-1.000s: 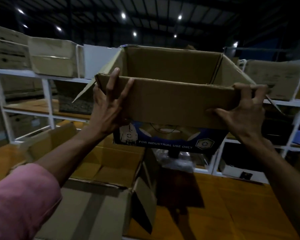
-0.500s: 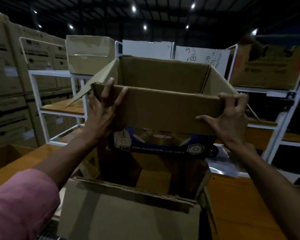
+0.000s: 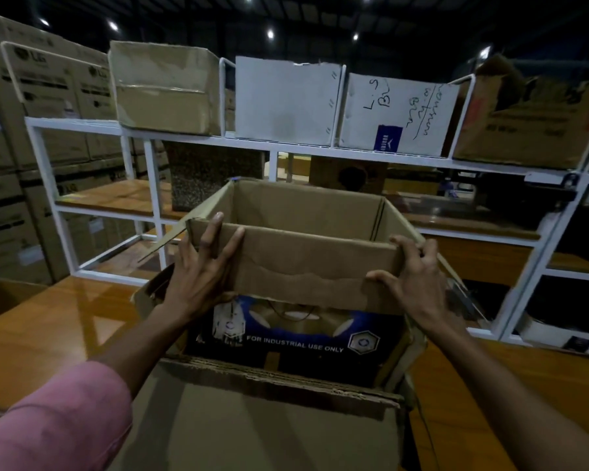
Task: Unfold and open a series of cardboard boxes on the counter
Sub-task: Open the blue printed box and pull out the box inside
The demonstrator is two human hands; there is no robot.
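Head view has the printed box (image 3: 296,290) already squared up and open-topped, sitting around 12 o'clock above another open carton (image 3: 269,423) on the bench (image 3: 58,321), left hand (image 3: 201,277) pressed flat on its near flap, right hand (image 3: 419,283) gripping the corner, so probably more boxes to go.

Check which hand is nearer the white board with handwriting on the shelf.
Right. The right hand grips the open box at its right corner, below the handwritten board. The left hand presses the box's left end, farther off to the left.
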